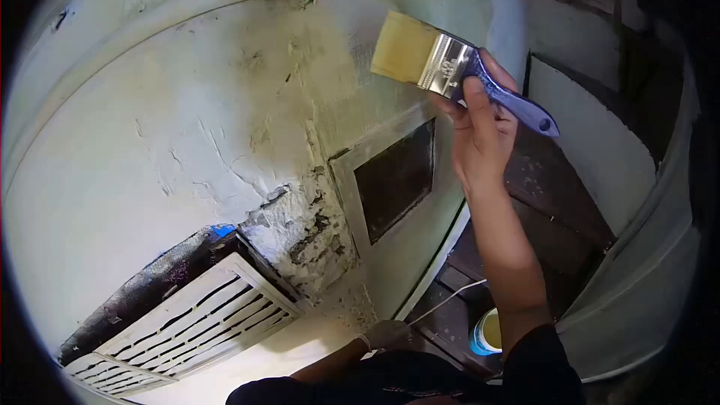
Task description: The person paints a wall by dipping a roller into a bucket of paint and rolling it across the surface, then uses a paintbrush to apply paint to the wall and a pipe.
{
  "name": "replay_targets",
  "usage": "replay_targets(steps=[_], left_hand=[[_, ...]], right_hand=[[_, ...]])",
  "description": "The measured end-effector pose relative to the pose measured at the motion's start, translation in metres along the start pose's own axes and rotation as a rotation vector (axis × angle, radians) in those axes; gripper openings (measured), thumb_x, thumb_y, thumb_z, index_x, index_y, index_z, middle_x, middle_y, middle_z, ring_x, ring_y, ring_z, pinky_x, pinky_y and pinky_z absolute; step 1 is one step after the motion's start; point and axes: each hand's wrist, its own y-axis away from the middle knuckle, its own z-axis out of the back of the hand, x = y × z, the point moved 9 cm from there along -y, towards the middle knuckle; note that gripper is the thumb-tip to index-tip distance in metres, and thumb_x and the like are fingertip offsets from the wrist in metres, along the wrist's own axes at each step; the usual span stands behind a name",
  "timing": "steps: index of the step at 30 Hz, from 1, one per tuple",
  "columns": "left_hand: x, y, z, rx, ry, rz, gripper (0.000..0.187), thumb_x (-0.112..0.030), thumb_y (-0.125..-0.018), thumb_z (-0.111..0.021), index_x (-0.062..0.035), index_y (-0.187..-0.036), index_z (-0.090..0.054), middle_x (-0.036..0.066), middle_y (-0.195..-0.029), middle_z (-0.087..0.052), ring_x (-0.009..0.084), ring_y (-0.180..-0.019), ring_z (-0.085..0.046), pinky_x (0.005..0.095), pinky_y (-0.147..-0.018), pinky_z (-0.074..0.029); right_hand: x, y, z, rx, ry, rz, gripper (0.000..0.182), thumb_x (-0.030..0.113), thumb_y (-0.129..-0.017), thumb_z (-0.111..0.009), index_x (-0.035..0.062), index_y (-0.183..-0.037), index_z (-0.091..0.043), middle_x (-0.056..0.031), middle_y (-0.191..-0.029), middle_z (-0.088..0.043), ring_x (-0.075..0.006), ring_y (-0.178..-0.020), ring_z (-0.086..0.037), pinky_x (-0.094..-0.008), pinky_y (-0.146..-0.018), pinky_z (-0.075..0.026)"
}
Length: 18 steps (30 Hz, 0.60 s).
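Observation:
A wide flat paintbrush (450, 67) with pale yellow bristles, a metal ferrule and a purple handle is raised in front of the wall. My right hand (484, 124) is closed around it, thumb on the near side where handle meets ferrule. The bristles point up and left, overlapping the stained wall (315, 52) in this view. Low down near my body is my left hand (388, 334), dim and partly hidden, its fingers not clear. A thin white cord (450, 300) runs close beside it. Below my right forearm stands a small tub (487, 332) with yellowish contents.
Broken plaster (307, 232) exposes rough masonry between a slatted white vent panel (202, 322) and a framed dark panel (395, 180). A pipe (187, 11) crosses the upper wall. Dark boards (547, 232) lie at the right, beside pale sheeting (645, 285).

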Motion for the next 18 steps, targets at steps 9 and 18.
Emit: replay_targets(steps=[9, 18], left_hand=[[-0.008, 0.001, 0.008, -0.024, 0.159, 0.121, 0.040, -0.040, -0.094, -0.043, -0.0063, -0.096, -0.065, 0.011, -0.091, -0.067, 0.0268, -0.088, -0.063, 0.0366, -0.082, -0.047], [-0.017, 0.012, 0.012, 0.039, 0.027, 0.144, 0.048, -0.046, -0.095, -0.038, -0.0074, -0.098, -0.066, 0.013, -0.093, -0.066, 0.0241, -0.088, -0.062, 0.0363, -0.078, -0.047]], right_hand=[[-0.073, -0.055, 0.042, -0.048, 0.095, -0.122, 0.036, 0.013, -0.089, -0.061, 0.0005, -0.121, -0.051, -0.0101, -0.106, -0.060, -0.0184, -0.092, -0.061, -0.0330, -0.076, -0.056], [-0.022, -0.071, 0.093, -0.106, 0.943, 0.456, 0.024, 0.003, -0.086, -0.061, -0.0047, -0.108, -0.059, -0.0105, -0.099, -0.063, -0.0141, -0.086, -0.060, -0.0255, -0.076, -0.048]])
